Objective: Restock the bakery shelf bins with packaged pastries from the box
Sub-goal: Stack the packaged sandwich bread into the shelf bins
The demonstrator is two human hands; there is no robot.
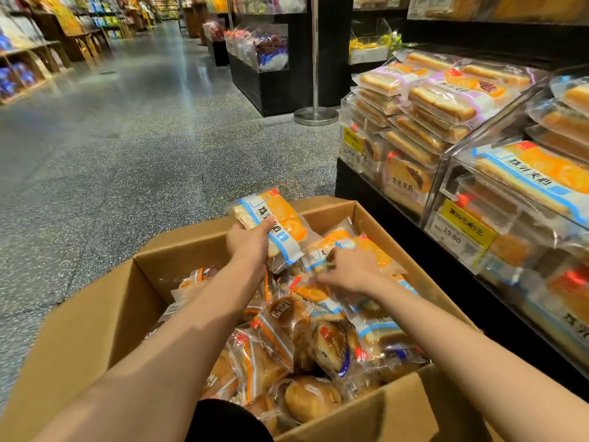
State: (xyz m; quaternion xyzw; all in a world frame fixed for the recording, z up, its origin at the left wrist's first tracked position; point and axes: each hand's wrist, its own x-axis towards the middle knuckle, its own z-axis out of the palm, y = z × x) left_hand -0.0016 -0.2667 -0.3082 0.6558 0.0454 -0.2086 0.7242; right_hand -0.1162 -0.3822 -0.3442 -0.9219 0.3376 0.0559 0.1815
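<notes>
The left hand grips an orange-and-blue pastry packet, thumb curled over its face, holding it tilted above the far end of the box. Just right of it, the right hand reaches down onto a second orange packet lying on the heap; its fingers bend over the wrapper, but from here I cannot tell whether they have closed on it.

Both bare forearms stretch out over an open cardboard box that fills the lower middle of the frame, its flaps spread wide. Inside lies a jumble of wrapped buns and cakes, brown and golden under clear film.

At the right of the frame runs the bakery shelf, with clear acrylic bins on a black base. They are stacked with sliced sandwich cakes, and yellow price tags are fixed to their fronts.

The box stands on a speckled grey terrazzo floor, polished enough to catch the ceiling lights. A metal pole on a round base stands in the upper middle. The aisle runs off toward the upper left, past wooden racks of bagged goods and dark display counters with more snack bins.
</notes>
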